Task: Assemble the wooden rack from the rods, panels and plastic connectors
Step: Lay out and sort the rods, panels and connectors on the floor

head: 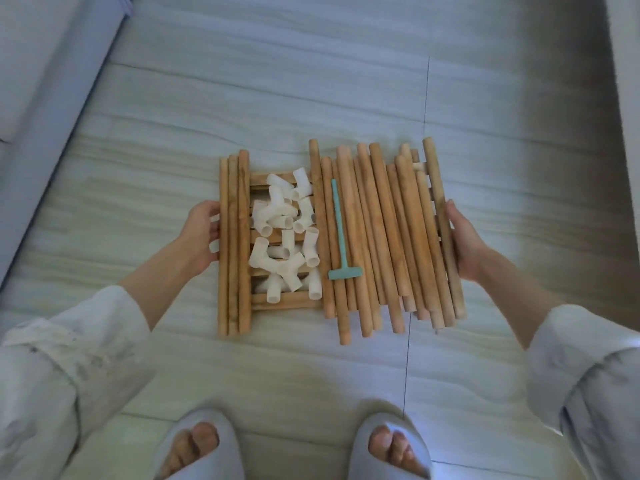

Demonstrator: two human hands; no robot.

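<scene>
**Parts not yet laid out; no joint made**

Slippers [294, 445] nearest, toes showing, planted on pale tile floor [311, 81]. White sleeves [69, 358] to either side, forearms reaching out to the stack.

Stack sits in the middle of the floor, or just above it; cannot tell whether it is resting or carried.
- Panels [277, 303]: slatted, at the bottom, serving as a tray. How many, cannot tell.
- Rods [381, 237]: many, lying near-to-far, crowded over the right half; a few more along the left edge.
- Connectors [284, 237]: white plastic elbows and tees, heaped loose on the slats left of centre.
- Mallet [341, 233]: small, teal, lying on the rods, head toward the near end.

Left hand [204, 233] grasps the left edge, fingers curled round the outer rods. Right hand [462, 240] grasps the right edge the same way, palm against the outermost rod.

Judgement: this is the setting-out step, before any assembly. Nothing is plugged together. Next move calls for the stack level and steady, since the connectors and rods would roll off at a tilt; then sorting rods, connectors and panels into separate groups.
</scene>
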